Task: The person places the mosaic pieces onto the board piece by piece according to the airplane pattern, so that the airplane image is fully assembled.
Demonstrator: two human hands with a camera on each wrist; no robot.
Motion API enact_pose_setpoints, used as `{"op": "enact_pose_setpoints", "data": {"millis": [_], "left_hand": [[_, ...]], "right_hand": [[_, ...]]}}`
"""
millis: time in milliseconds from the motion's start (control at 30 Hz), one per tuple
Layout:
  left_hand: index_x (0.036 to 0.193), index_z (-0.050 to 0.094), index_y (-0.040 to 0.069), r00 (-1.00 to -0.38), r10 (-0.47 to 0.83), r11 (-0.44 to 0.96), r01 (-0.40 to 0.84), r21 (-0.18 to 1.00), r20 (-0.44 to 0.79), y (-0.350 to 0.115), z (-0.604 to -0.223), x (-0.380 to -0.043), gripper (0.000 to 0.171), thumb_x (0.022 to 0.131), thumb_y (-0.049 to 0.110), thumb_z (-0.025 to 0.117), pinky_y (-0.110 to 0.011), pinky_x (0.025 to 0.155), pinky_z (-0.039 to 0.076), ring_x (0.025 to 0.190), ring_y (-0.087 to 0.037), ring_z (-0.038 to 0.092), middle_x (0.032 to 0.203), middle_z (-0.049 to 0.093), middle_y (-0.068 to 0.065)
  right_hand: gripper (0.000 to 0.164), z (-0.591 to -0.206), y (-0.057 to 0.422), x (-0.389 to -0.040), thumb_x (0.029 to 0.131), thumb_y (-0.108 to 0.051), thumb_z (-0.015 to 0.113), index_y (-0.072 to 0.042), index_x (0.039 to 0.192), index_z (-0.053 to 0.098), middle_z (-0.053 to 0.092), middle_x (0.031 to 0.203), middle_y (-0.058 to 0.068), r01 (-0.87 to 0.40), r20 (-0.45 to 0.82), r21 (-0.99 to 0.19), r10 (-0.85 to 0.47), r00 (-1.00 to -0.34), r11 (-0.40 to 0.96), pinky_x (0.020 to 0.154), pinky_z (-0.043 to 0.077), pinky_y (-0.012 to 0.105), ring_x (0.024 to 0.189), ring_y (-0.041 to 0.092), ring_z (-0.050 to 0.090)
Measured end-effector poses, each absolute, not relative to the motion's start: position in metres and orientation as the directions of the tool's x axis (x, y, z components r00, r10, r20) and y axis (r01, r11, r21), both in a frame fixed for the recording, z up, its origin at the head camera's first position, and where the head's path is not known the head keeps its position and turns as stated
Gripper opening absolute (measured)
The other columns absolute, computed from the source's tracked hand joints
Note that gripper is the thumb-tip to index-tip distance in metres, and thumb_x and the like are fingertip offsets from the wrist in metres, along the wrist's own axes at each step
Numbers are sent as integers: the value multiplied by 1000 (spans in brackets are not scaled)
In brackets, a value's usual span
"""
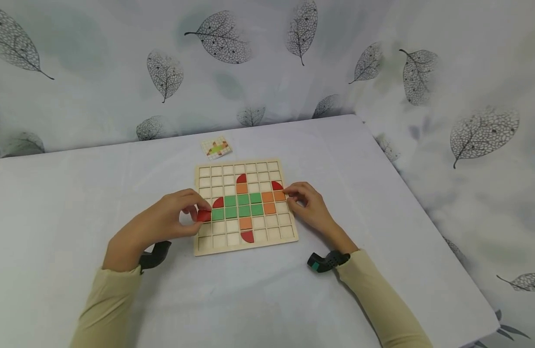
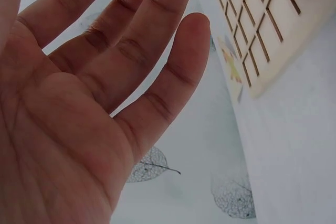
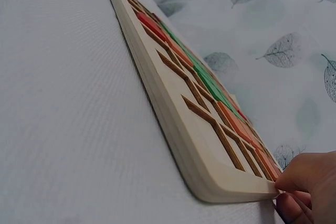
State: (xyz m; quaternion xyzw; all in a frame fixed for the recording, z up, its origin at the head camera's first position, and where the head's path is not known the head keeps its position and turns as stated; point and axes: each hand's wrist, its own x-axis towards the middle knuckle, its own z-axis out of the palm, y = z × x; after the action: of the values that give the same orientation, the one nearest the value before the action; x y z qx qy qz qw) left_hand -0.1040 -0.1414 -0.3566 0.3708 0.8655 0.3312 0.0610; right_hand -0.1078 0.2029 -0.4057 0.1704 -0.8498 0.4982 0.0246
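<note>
My left hand (image 1: 173, 215) pinches a small red tile (image 1: 204, 216) between thumb and fingers at the left side of a wooden grid board (image 1: 246, 248). Fingertips hide part of the tile's outline. Beside it on the board sit a red quarter-round tile (image 1: 218, 202) and a block of green square tiles (image 1: 243, 198). Orange square tiles (image 1: 269, 208) lie to the right, with more red quarter-rounds at the top, right and bottom. My right hand (image 1: 310, 205) holds the board's right edge with curled fingers; in the right wrist view a fingertip (image 3: 283, 182) touches the rim.
A small pattern card (image 1: 216, 147) lies just behind the board. All of it stands on a white-covered table (image 1: 232, 299), whose right edge (image 1: 428, 212) slopes away. Leaf-printed cloth (image 1: 267, 72) hangs behind. Each wrist wears a black camera band (image 1: 328, 261).
</note>
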Motion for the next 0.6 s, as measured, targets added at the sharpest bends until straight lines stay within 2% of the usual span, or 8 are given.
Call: {"op": "enact_pose_setpoints", "data": {"millis": [600], "left_hand": [[100, 68, 4, -632, 751, 381, 652, 655, 192, -98, -363, -117, 23, 78, -3, 69, -34, 70, 52, 80, -13, 57, 96, 62, -1]], "right_hand": [[24, -407, 204, -109, 88, 13, 58, 14, 111, 63, 57, 116, 28, -303, 202, -844, -262, -944, 443, 88, 51, 46, 106, 37, 58]]}}
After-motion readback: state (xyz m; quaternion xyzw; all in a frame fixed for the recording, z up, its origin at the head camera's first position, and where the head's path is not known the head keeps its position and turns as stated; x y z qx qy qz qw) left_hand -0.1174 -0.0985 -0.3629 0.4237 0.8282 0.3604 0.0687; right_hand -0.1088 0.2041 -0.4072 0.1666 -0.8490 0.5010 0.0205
